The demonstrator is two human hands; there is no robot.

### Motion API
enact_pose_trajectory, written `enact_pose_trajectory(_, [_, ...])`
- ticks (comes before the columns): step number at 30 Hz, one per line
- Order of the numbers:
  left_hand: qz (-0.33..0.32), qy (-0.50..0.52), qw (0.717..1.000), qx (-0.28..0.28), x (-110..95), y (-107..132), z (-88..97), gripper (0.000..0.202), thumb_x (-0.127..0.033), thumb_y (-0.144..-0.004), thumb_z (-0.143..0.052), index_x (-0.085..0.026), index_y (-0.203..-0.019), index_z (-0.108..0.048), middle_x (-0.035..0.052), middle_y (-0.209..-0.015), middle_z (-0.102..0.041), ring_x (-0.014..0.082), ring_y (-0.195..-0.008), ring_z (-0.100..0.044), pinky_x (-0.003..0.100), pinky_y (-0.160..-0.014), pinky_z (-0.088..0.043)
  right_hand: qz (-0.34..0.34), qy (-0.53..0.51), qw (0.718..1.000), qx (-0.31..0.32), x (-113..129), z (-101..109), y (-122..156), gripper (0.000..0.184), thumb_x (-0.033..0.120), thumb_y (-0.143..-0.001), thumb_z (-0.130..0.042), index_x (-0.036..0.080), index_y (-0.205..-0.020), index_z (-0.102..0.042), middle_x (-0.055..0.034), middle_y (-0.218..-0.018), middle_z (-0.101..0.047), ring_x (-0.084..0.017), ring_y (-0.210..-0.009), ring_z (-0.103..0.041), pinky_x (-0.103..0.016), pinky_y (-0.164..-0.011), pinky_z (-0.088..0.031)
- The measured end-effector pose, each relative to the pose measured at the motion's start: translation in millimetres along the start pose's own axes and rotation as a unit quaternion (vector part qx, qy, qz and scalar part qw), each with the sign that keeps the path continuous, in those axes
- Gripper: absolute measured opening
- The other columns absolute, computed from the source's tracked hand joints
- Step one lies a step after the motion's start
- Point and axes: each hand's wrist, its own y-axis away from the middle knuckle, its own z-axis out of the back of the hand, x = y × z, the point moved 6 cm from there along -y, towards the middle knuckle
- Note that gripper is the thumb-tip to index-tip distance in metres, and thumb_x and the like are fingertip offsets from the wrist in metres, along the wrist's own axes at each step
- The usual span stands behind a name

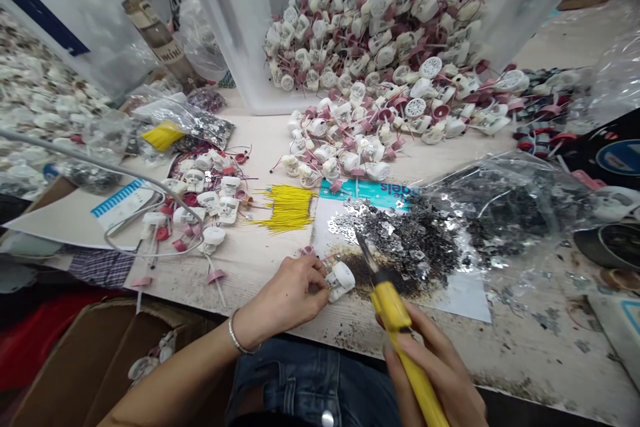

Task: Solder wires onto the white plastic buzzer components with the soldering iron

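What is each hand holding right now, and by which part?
The left hand pinches a small white part at its left edge; the right hand grips a yellow-handled tool around the handle.

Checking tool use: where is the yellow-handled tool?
Head view, lower centre: yellow-handled tool in the right hand, tip near the white part in the left hand.

Landmark: bundle of thin yellow wires [290, 208].
- Just in front of it: bare pale wooden tabletop [260, 257], open lane.
- Left: cluster of white plastic housings with maroon discs [207, 190], so tight there.
- Right: pile of silver metal scraps [400, 240].
- Behind: narrow bare strip, then big heap of white-and-maroon parts [380, 67].
- Front-right: left hand [290, 295] pinching small white plastic part [341, 280], right hand [435, 373] gripping yellow-handled soldering iron [395, 310]. Blocked.
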Motion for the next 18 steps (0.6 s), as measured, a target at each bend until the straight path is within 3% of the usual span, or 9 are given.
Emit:
enact_pose_trajectory(2, [-0.001,-0.003,1.000,0.001,0,0,-0.5,0.018,-0.013,-0.078,-0.059,-0.018,-0.067,-0.072,0.0026,-0.089,-0.067,0.0159,-0.083,-0.062,0.026,-0.076,-0.046,0.046,-0.039,0.998,0.021,-5,-22,-12,0.017,0.003,-0.078,-0.057,0.020,-0.080,-0.058,-0.0064,-0.127,-0.054,-0.016,-0.103,-0.065,-0.021,-0.080,-0.057])
enact_pose_trajectory(3, [-0.003,-0.002,1.000,-0.001,1,0,-0.6,0.018,-0.013,-0.078,-0.059,-0.018,-0.067,-0.072,0.0027,-0.089,-0.067,0.0159,-0.082,-0.062,0.026,-0.076,-0.046,0.055,-0.052,0.997,-0.001,-11,-29,-17,0.018,0.001,-0.076,-0.058,0.019,-0.078,-0.056,-0.0064,-0.127,-0.051,-0.017,-0.106,-0.063,-0.023,-0.083,-0.057])
enact_pose_trajectory(8, [-0.028,0.020,0.999,-0.032,4,6,0.2,0.019,-0.019,-0.083,-0.058,-0.019,-0.068,-0.071,0.0028,-0.089,-0.069,0.0158,-0.081,-0.063,0.028,-0.079,-0.047,0.099,-0.040,0.994,0.015,-29,-60,-24,0.022,0.004,-0.076,-0.062,0.021,-0.090,-0.062,-0.0060,-0.127,-0.050,-0.019,-0.110,-0.060,-0.030,-0.087,-0.057])
enact_pose_trajectory(10, [-0.049,0.016,0.996,-0.070,2,11,3.3,0.009,-0.024,-0.080,-0.064,-0.018,-0.078,-0.071,0.0048,-0.096,-0.070,0.0204,-0.095,-0.061,0.033,-0.089,-0.045,0.085,-0.039,0.996,-0.008,-27,-58,-22,0.022,0.002,-0.076,-0.061,0.020,-0.088,-0.061,-0.0060,-0.126,-0.049,-0.017,-0.106,-0.061,-0.028,-0.083,-0.059])
enact_pose_trajectory(11, [-0.061,0.007,0.994,-0.089,-1,15,4.9,0.016,-0.027,-0.077,-0.069,-0.018,-0.089,-0.070,0.0067,-0.104,-0.069,0.0238,-0.105,-0.058,0.037,-0.095,-0.043,0.076,-0.041,0.996,-0.027,-24,-54,-21,0.022,0.001,-0.075,-0.061,0.020,-0.086,-0.059,-0.0060,-0.126,-0.048,-0.017,-0.105,-0.061,-0.027,-0.080,-0.060])
enact_pose_trajectory(13, [-0.084,-0.014,0.991,-0.103,-7,22,6.6,0.047,-0.031,-0.069,-0.075,-0.018,-0.113,-0.062,0.0098,-0.116,-0.065,0.0276,-0.115,-0.052,0.044,-0.103,-0.036,0.055,-0.051,0.996,-0.053,-16,-48,-21,0.020,0.001,-0.074,-0.062,0.019,-0.079,-0.055,-0.0064,-0.124,-0.046,-0.016,-0.103,-0.062,-0.024,-0.075,-0.060])
enact_pose_trajectory(14, [-0.092,-0.018,0.991,-0.093,-9,26,7.0,0.056,-0.030,-0.068,-0.075,-0.018,-0.120,-0.058,0.0099,-0.118,-0.064,0.0270,-0.114,-0.053,0.044,-0.104,-0.036,0.046,-0.058,0.996,-0.057,-12,-47,-21,0.020,0.002,-0.074,-0.063,0.019,-0.076,-0.053,-0.0064,-0.123,-0.047,-0.015,-0.102,-0.062,-0.023,-0.073,-0.060])
enact_pose_trajectory(16, [-0.080,-0.012,0.994,-0.069,-6,35,12.8,0.053,-0.026,-0.071,-0.070,-0.020,-0.122,-0.057,0.0072,-0.111,-0.068,0.0227,-0.102,-0.061,0.039,-0.099,-0.042,0.035,-0.075,0.995,-0.046,-7,-46,-24,0.019,0.005,-0.075,-0.064,0.019,-0.073,-0.050,-0.0069,-0.120,-0.048,-0.015,-0.100,-0.063,-0.023,-0.073,-0.059])
enact_pose_trajectory(18, [-0.027,-0.009,0.996,-0.079,9,51,29.9,0.048,-0.027,-0.072,-0.066,-0.022,-0.119,-0.059,0.0049,-0.105,-0.070,0.0206,-0.094,-0.065,0.031,-0.088,-0.050,0.035,-0.087,0.995,-0.035,-5,-47,-27,0.018,0.006,-0.076,-0.064,0.019,-0.074,-0.051,-0.0075,-0.119,-0.049,-0.015,-0.100,-0.063,-0.024,-0.075,-0.059])
